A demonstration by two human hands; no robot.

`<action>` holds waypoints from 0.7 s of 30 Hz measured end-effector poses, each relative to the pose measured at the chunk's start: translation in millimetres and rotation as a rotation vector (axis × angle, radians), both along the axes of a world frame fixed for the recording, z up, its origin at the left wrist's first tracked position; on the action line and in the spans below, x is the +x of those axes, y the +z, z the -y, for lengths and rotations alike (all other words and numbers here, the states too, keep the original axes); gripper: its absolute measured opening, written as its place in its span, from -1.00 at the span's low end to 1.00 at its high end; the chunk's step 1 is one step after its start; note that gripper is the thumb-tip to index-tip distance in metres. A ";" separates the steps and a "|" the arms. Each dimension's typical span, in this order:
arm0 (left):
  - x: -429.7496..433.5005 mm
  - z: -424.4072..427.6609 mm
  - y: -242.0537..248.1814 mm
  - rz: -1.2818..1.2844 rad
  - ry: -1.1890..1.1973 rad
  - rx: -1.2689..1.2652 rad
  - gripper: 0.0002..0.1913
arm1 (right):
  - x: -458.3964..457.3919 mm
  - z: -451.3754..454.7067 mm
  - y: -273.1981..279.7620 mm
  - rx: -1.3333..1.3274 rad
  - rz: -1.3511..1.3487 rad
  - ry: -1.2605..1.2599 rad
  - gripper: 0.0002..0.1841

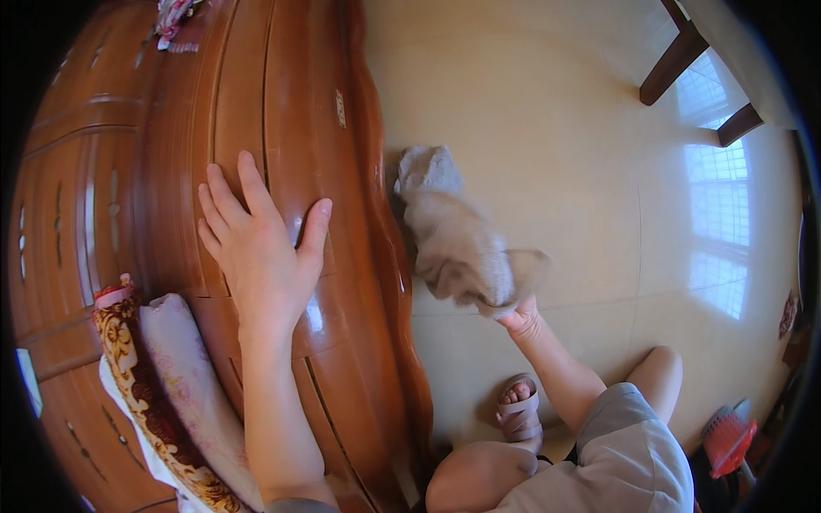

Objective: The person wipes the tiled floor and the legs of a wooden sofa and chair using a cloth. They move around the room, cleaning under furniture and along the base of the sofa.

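My left hand (266,256) lies palm down on the seat of a polished wooden bench (346,308), fingers spread and nothing in its grasp. Over the tiled floor, right of the bench's wavy front edge, my right hand (521,315) grips a grey-brown cloth (462,250), blurred by motion. The upper end of the cloth lies close to the bench edge. The fingertips of my right hand are hidden behind the fabric.
A rolled patterned textile (128,346) and a pale floral cushion (186,365) lie on the bench at lower left. Dark wooden furniture legs (673,64) stand at upper right. A red and grey object (728,439) is at lower right. My sandaled foot (519,410) rests below.
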State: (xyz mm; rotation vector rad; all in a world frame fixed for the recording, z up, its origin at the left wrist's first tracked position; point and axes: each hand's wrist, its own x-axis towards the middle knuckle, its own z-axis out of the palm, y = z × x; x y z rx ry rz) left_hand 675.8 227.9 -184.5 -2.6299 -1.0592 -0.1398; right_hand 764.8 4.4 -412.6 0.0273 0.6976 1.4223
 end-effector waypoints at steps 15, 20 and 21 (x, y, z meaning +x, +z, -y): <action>0.7 3.5 2.9 0.014 0.041 0.019 -0.17 | 8.9 -203.7 -8.7 -0.538 1.779 0.416 -0.68; -3.1 2.1 2.5 -0.002 0.052 0.032 -0.17 | 10.7 -195.6 -10.3 -0.335 1.558 0.294 -0.77; -3.2 2.8 4.2 -0.006 0.056 0.035 -0.17 | 12.4 -189.2 -0.1 -0.302 1.502 0.289 -0.78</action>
